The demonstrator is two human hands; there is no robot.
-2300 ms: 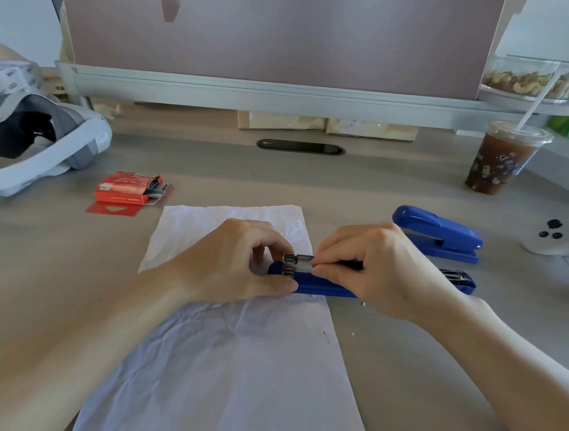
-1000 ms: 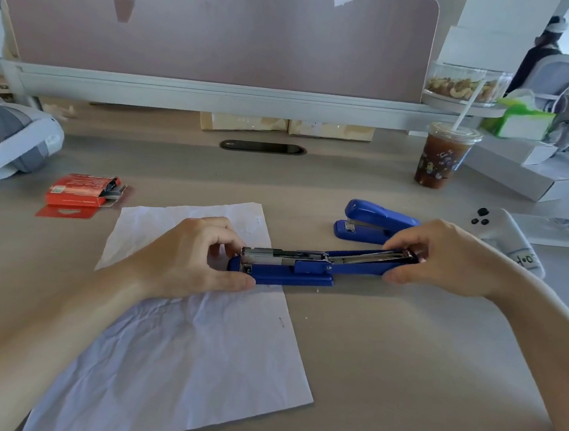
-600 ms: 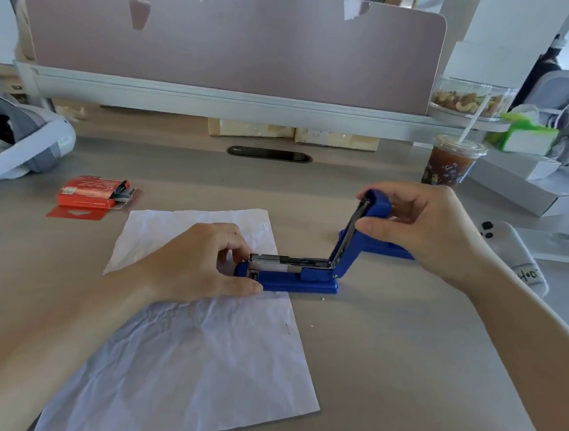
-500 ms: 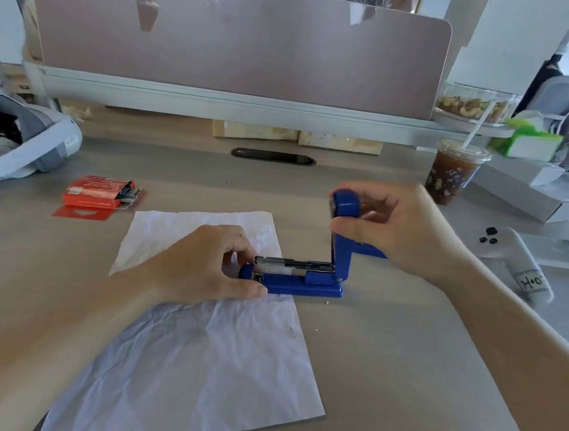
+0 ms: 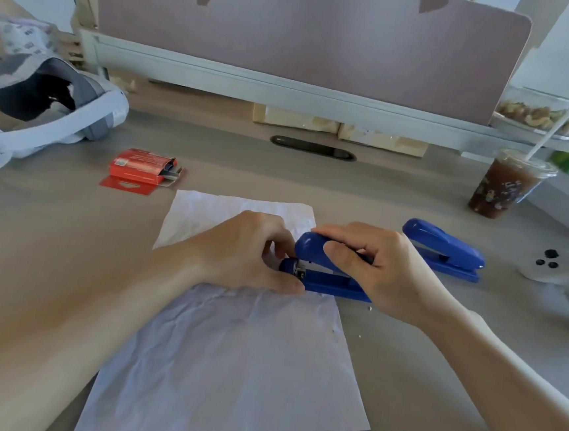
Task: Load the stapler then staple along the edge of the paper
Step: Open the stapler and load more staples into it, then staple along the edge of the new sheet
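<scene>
A blue stapler point(image 5: 325, 280) lies across the right edge of a crumpled white sheet of paper point(image 5: 229, 355), its nose pointing left. The top arm is nearly down on the base, and a bit of the metal magazine shows at the nose. My right hand point(image 5: 381, 268) wraps over the top arm from the right. My left hand point(image 5: 248, 253) rests on the paper and pinches the nose end of the base. A red staple box point(image 5: 141, 168) sits open to the upper left of the paper.
A second blue stapler point(image 5: 445, 250) lies just right of my right hand. A white controller point(image 5: 560, 273) sits at the far right, an iced drink with a straw point(image 5: 502, 186) behind it. A white headset point(image 5: 44, 118) lies far left. A desk divider point(image 5: 309, 35) stands at the back.
The stapler's top arm lay flat out to the right, then my right hand swung it up and over, down onto the base. My left hand stayed at the nose.
</scene>
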